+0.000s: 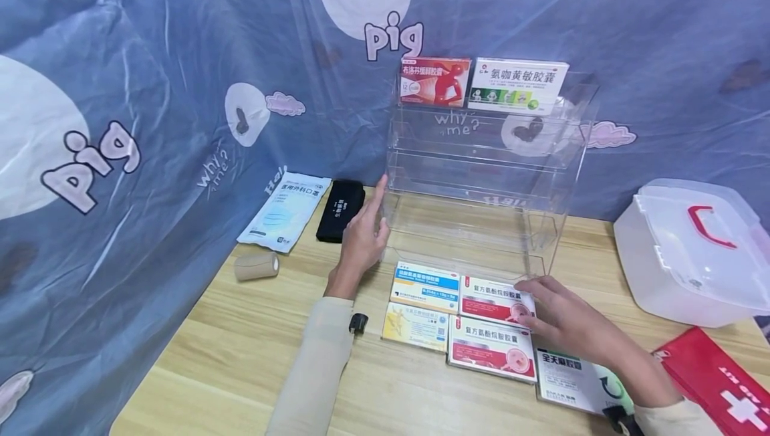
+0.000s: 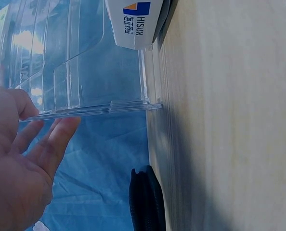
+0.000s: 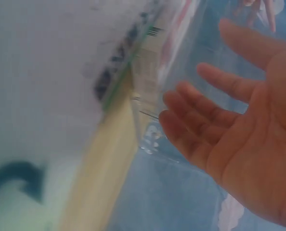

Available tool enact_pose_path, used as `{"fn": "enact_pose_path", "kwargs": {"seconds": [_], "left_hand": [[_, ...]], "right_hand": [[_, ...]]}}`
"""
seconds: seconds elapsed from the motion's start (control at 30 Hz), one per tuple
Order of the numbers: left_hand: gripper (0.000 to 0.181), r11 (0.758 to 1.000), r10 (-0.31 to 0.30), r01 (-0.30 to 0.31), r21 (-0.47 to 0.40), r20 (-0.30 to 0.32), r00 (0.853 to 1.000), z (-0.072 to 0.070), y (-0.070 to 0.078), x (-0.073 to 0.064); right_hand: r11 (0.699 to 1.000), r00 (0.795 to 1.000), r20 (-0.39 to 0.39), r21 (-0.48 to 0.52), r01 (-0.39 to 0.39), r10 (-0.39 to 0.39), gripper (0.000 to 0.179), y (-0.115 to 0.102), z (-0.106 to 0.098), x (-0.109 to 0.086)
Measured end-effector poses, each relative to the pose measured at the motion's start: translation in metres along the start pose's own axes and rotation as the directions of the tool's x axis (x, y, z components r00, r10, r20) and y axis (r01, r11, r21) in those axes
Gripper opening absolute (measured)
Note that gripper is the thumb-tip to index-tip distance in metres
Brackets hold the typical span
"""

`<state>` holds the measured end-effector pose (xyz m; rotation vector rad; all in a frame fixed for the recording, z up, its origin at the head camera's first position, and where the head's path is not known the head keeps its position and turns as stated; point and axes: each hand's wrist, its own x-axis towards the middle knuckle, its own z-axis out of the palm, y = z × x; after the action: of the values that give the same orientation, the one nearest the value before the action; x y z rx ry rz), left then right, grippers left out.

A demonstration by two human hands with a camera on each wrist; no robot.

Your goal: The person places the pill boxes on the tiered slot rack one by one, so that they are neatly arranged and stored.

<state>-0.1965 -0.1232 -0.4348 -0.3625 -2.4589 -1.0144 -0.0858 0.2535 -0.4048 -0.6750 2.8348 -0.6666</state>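
My left hand (image 1: pixel 363 234) grips the left side panel of a clear acrylic display rack (image 1: pixel 475 185); in the left wrist view the thumb and fingers lie on opposite faces of the panel. My right hand (image 1: pixel 574 322) holds nothing, its fingers loosely extended, with fingertips at the right edge of a red-and-white capsule box (image 1: pixel 490 297). A matching capsule box (image 1: pixel 490 349) lies in front of that one. Left of these are a blue-and-white medicine box (image 1: pixel 426 287) and a yellow-and-white medicine box (image 1: pixel 415 325). Under the right forearm lies a white-and-green capsule box (image 1: pixel 571 382), partly hidden.
On the rack's top tier stand a red medicine box (image 1: pixel 435 81) and a white-and-green medicine box (image 1: pixel 519 85). To the left are a mask packet (image 1: pixel 287 212), a black pouch (image 1: pixel 341 210) and a bandage roll (image 1: pixel 257 267). A white lidded case (image 1: pixel 692 255) and red first-aid pouch (image 1: pixel 716 379) sit right.
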Motion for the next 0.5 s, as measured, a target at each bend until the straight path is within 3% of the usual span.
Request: {"fn": "enact_pose_path", "kwargs": {"seconds": [0.17, 0.5], "left_hand": [[0.086, 1.000, -0.007, 0.007, -0.004, 0.010, 1.000, 0.000, 0.000, 0.000], [0.087, 1.000, -0.007, 0.007, 0.003, 0.010, 1.000, 0.000, 0.001, 0.000]], "right_hand": [[0.999, 1.000, 0.002, -0.032, 0.014, -0.014, 0.058, 0.006, 0.008, -0.002], [0.999, 0.999, 0.029, -0.022, -0.045, 0.046, 0.073, 0.010, 0.014, -0.006]]}}
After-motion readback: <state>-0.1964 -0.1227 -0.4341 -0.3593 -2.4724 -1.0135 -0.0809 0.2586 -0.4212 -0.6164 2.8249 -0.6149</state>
